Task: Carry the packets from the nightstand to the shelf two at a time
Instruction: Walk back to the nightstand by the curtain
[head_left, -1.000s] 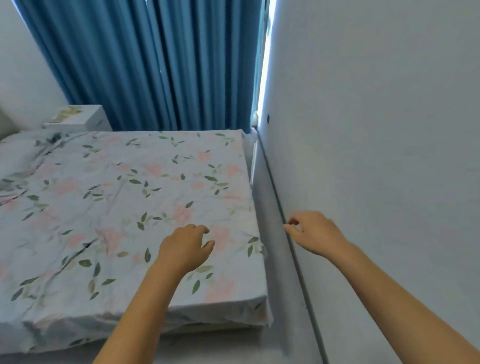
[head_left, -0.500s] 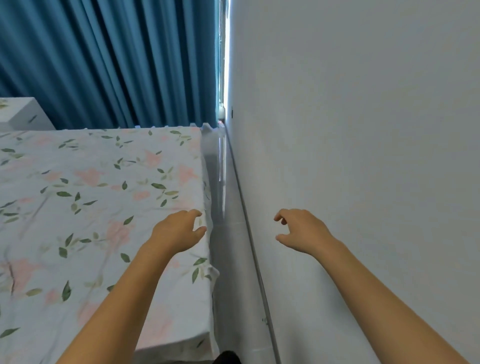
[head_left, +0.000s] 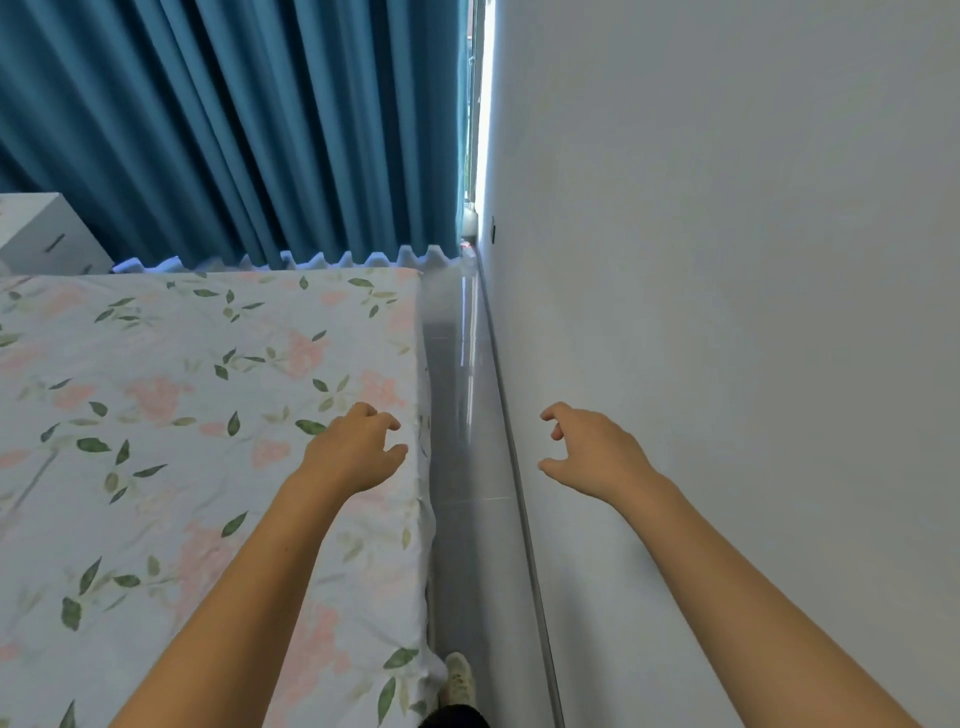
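Observation:
Both my hands are held out in front of me and hold nothing. My left hand (head_left: 358, 447) hovers over the right edge of the bed, fingers loosely curled. My right hand (head_left: 592, 449) hangs in front of the white wall, fingers loosely curled too. The white nightstand (head_left: 44, 236) shows only as a corner at the far left, beyond the bed and in front of the curtain. I see no packets on the part of it that shows. No shelf is in view.
A bed with a floral sheet (head_left: 182, 415) fills the left. A narrow strip of grey floor (head_left: 462, 415) runs between the bed and the white wall (head_left: 727, 312). Blue curtains (head_left: 234, 130) hang at the far end. My shoe (head_left: 460, 680) stands on that strip.
The view has swung right and moved forward along the gap by the wall. The nightstand has slid to the far left edge. Both hands stay empty and held out.

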